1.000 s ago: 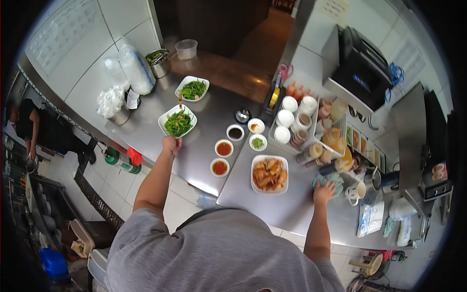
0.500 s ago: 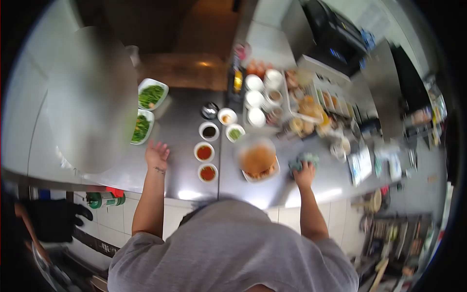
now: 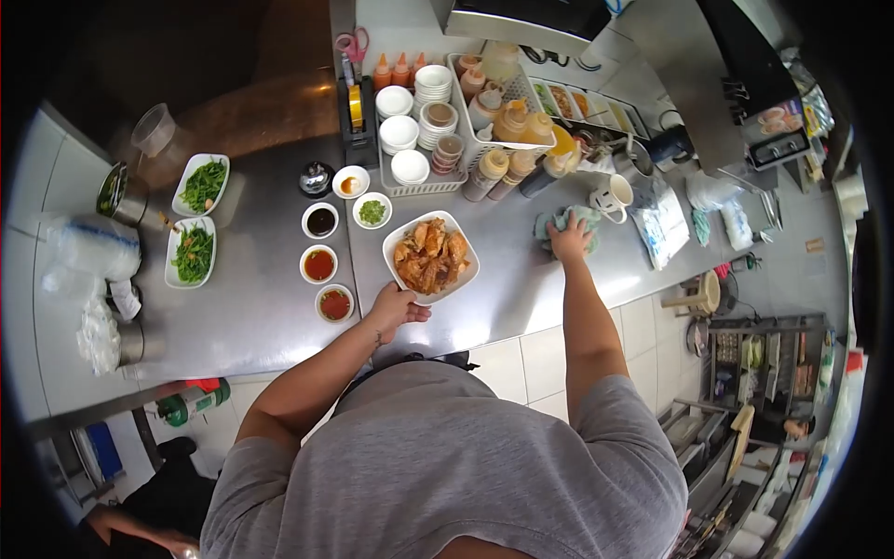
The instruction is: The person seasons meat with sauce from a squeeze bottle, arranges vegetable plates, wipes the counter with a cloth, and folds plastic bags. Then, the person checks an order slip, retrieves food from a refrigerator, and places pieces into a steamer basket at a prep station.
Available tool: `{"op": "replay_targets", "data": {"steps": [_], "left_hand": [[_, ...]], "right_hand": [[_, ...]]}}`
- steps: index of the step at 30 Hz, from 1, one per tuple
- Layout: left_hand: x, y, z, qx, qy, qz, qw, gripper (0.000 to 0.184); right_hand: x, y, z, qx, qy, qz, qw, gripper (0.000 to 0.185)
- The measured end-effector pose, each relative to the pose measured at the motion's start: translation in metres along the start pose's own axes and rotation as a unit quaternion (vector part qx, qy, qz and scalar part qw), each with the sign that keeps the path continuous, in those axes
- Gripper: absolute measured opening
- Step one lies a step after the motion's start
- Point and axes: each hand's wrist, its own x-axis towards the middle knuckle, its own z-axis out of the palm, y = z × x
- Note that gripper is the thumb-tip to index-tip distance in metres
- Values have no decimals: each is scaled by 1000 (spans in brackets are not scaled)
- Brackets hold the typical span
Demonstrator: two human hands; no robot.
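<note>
My left hand (image 3: 399,309) is at the near left edge of a white square bowl (image 3: 473,253). Its thumb lies at the rim and the other fingers stretch along below it. Pieces of browned, glazed meat (image 3: 432,257) fill the bowl. Farther right, my right hand (image 3: 570,238) presses on a bunched green cloth (image 3: 589,224) on the steel counter, fingers curled over it. Left of the bowl stand small white cups: two of red sauce (image 3: 318,265) (image 3: 334,303), one of dark sauce (image 3: 320,220) and one of chopped greens (image 3: 372,211).
Two white dishes of green vegetables (image 3: 200,186) (image 3: 192,252) sit on the left. Behind the bowl are stacked white cups (image 3: 400,132), a basket of sauce bottles (image 3: 514,121) and a tape dispenser (image 3: 358,130). A mug (image 3: 611,196) stands beyond the cloth. Another person's arm (image 3: 140,527) shows at lower left.
My left hand has moved from beside the vegetable dishes to the bowl's edge. My right hand stays on the cloth. The blurred brown round shape over the bowl and large pale shape at left are gone.
</note>
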Motion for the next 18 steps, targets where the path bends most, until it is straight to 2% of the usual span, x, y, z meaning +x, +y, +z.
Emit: {"op": "replay_targets", "data": {"steps": [2,4,5,8,10,14,17,18], "left_hand": [[0,-5,5,-1,44,23,999,27],[-11,-6,6,1,97,48,994,27],[-21,-4,6,-29,90,40,995,27],[-66,11,-8,-79,99,43,991,29],[-95,30,-23,-78,136,86,984,31],[-98,60,-99,-46,225,174,957,25],[-65,83,-166,-59,309,197,928,22],[-54,93,-183,-57,306,200,929,22]], "right_hand": [[29,-4,11,2,-31,-19,999,69],[42,-20,5,-53,-63,-85,993,65],[46,-19,6,-57,-55,-120,990,61],[4,-14,5,-49,-5,-210,976,50],[-49,-10,-6,-51,23,-250,967,49],[-134,-6,-20,-47,1,-282,958,47],[-154,-6,-17,-45,20,-286,957,47],[-155,-8,-16,-44,24,-284,957,47]]}}
